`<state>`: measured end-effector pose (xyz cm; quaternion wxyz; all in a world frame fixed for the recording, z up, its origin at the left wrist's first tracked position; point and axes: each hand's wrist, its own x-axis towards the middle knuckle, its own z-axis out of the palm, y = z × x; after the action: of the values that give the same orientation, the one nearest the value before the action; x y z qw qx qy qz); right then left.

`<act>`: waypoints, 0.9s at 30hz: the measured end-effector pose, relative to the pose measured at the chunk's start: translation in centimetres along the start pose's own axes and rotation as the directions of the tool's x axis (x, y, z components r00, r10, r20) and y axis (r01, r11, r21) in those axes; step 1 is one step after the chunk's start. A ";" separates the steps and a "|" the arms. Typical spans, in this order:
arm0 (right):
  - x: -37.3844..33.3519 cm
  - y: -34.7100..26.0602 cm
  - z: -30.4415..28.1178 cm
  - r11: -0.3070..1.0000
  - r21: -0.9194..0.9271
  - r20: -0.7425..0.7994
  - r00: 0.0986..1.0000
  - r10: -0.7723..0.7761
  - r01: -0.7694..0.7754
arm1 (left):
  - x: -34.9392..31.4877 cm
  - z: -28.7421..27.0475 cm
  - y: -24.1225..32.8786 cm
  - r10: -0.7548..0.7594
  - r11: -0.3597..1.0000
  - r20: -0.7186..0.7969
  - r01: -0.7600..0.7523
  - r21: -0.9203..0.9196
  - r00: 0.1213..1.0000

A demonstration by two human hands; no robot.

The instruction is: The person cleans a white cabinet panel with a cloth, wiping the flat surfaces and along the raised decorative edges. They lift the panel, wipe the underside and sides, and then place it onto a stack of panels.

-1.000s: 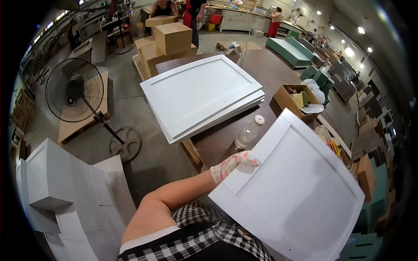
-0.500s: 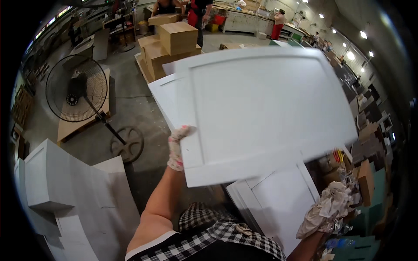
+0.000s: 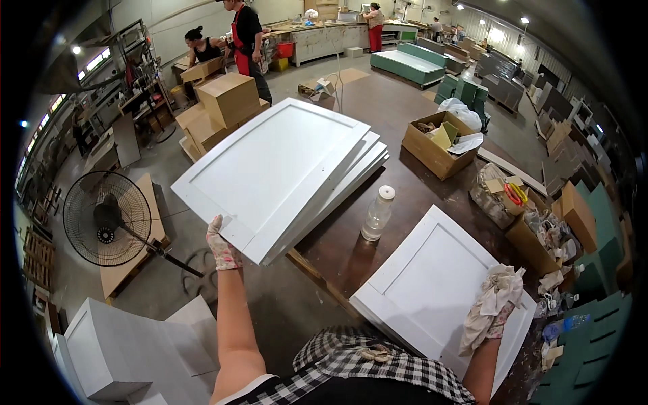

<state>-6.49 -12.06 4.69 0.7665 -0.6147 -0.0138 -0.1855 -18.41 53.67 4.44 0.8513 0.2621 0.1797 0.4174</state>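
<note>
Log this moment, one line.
left hand: touching edge of stacked white framed panel | right hand: holding beige cloth on nearer white framed panel | clear bottle: upright

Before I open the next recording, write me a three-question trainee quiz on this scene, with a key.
1. What does the pale-gloved right hand hold?
A) a brown cardboard box
B) a crumpled off-white cloth
C) a metal screwdriver
2. True or false: the clear, white-capped bottle stands upright on the dark brown tabletop.
3. Fill in: the pale-gloved left hand touches the ____ of a white, rectangular, recessed panel.

Key: 1 B; 2 true; 3 edge.
</note>
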 end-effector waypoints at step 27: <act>-2.3 6.5 -2.1 0.851 0.363 0.005 0.914 0.405 -0.379 | -6.0 9.3 -8.2 -0.365 -0.561 0.493 -0.609 0.561 0.790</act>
<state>-7.13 -12.30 -2.53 0.8866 -0.4483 0.1060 -0.0417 -11.98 41.82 7.48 0.0748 0.9839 0.1487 0.0654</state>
